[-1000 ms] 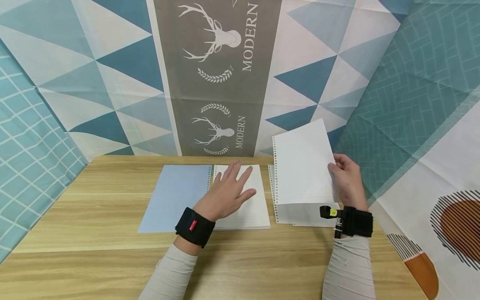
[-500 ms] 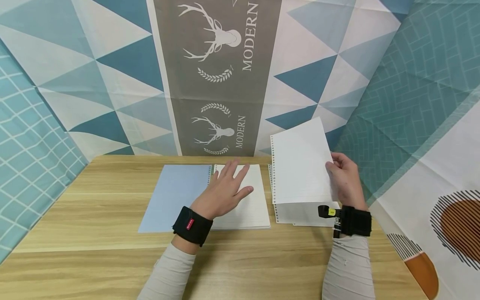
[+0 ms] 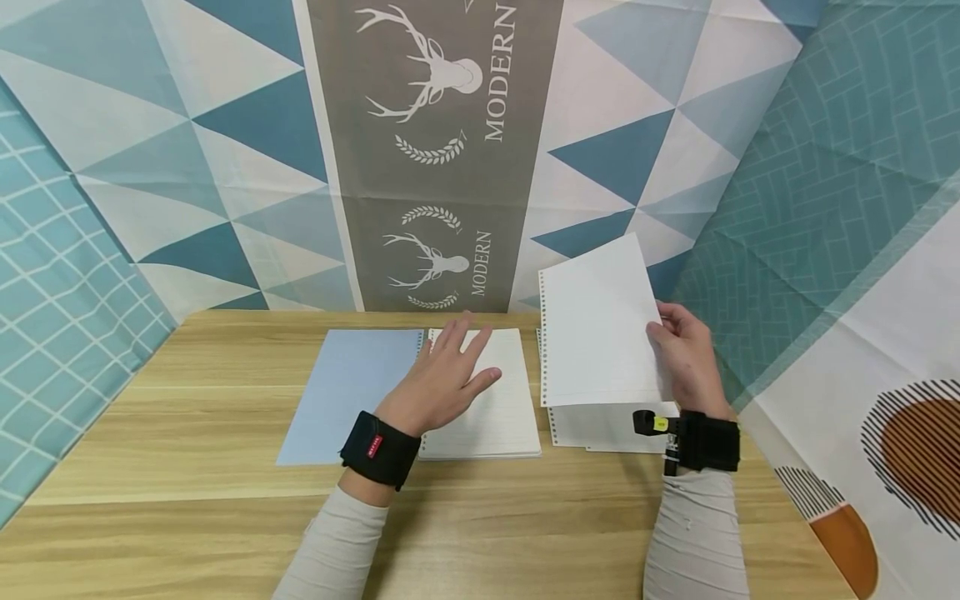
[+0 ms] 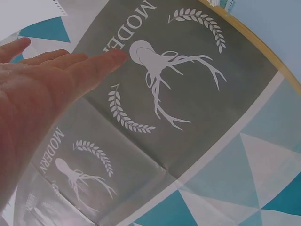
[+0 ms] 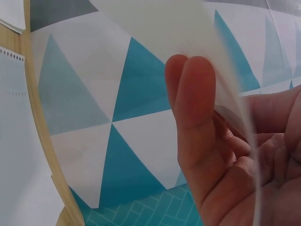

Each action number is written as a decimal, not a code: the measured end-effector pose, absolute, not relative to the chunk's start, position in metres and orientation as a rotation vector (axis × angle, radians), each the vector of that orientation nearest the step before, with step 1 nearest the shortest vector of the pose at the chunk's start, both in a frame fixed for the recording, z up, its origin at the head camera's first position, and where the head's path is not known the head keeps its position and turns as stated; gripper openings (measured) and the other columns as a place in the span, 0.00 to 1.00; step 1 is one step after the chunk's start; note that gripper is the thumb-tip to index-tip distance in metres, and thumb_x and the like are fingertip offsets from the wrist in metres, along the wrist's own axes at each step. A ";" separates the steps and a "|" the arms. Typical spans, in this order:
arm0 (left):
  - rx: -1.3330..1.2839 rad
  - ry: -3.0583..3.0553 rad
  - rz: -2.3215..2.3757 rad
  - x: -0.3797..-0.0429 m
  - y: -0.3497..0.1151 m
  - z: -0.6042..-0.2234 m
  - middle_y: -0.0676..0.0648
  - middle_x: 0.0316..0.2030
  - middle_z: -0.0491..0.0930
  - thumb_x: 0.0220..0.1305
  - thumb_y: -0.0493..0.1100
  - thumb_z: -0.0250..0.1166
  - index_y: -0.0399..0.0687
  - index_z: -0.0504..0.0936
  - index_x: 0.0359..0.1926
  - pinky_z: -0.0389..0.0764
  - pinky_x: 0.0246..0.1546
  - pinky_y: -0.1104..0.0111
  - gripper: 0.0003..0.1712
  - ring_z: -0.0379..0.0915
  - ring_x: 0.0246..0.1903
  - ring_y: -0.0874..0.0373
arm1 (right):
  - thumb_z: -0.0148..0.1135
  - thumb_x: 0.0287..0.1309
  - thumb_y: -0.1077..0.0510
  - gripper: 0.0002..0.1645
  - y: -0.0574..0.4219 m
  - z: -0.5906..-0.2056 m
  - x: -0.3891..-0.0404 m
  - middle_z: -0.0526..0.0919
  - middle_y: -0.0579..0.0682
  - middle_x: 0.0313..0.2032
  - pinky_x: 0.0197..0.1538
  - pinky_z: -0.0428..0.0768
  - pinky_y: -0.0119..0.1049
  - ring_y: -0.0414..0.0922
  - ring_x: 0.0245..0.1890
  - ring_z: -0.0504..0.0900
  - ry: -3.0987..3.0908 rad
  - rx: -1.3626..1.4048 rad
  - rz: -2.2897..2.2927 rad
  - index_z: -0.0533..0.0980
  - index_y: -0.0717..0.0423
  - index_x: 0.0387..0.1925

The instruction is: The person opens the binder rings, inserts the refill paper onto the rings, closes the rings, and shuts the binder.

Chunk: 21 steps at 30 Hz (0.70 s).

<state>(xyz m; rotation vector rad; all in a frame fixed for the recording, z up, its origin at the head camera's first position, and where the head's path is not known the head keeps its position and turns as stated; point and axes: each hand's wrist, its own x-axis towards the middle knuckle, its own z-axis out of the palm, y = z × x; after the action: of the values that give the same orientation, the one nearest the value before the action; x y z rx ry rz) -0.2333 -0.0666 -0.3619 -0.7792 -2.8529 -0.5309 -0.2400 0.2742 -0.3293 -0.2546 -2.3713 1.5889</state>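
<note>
White, edge-punched paper [image 3: 597, 329] curves slightly in the right hand [image 3: 690, 358]

Wood tbl [image 3: 187, 542], light brown w/ streaks. Back cloth [image 3: 247, 125] has blue & white triangles, plus grey strip [image 3: 450, 187] w/ white deer heads & "MODERN". L cloth [image 3: 60, 258]: blue w/ white lines. R side: green-blue brick print [image 3: 847, 175], then orange shapes [image 3: 926, 450] on white.

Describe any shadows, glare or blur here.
Head view: soft shadow on the wooden table beside the left sleeve; left wrist view: pale sheen at lower left on the deer-print cloth; right wrist view: held loose-leaf sheet blurred along one edge.
</note>
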 end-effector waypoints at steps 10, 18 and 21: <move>-0.739 -2.872 -0.535 -0.234 -0.070 -0.359 0.39 0.82 0.42 0.77 0.66 0.45 0.53 0.53 0.81 0.51 0.74 0.34 0.40 0.37 0.82 0.42 | 0.48 0.77 0.55 0.27 0.270 -0.330 -0.242 0.78 0.56 0.55 0.48 0.74 0.32 0.40 0.44 0.76 -2.388 -0.255 1.597 0.67 0.54 0.73; -0.718 -2.871 -0.549 -0.235 -0.076 -0.358 0.39 0.82 0.41 0.77 0.66 0.45 0.52 0.54 0.81 0.51 0.75 0.35 0.41 0.37 0.82 0.42 | 0.48 0.77 0.55 0.28 0.268 -0.330 -0.242 0.77 0.56 0.57 0.51 0.73 0.33 0.41 0.46 0.76 -2.393 -0.236 1.610 0.66 0.53 0.74; -0.713 -2.869 -0.550 -0.235 -0.077 -0.358 0.39 0.82 0.41 0.77 0.66 0.45 0.52 0.54 0.81 0.51 0.75 0.35 0.41 0.35 0.82 0.43 | 0.48 0.78 0.54 0.28 0.266 -0.329 -0.242 0.77 0.58 0.60 0.52 0.73 0.33 0.42 0.47 0.76 -2.404 -0.228 1.600 0.65 0.53 0.74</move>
<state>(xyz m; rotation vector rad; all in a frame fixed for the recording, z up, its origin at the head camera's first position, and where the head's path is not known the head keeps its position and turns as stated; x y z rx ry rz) -0.2354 -0.0769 -0.3579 -0.7133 -2.8690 -0.5498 -0.2418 0.2661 -0.3292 -0.2280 -2.4042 1.6004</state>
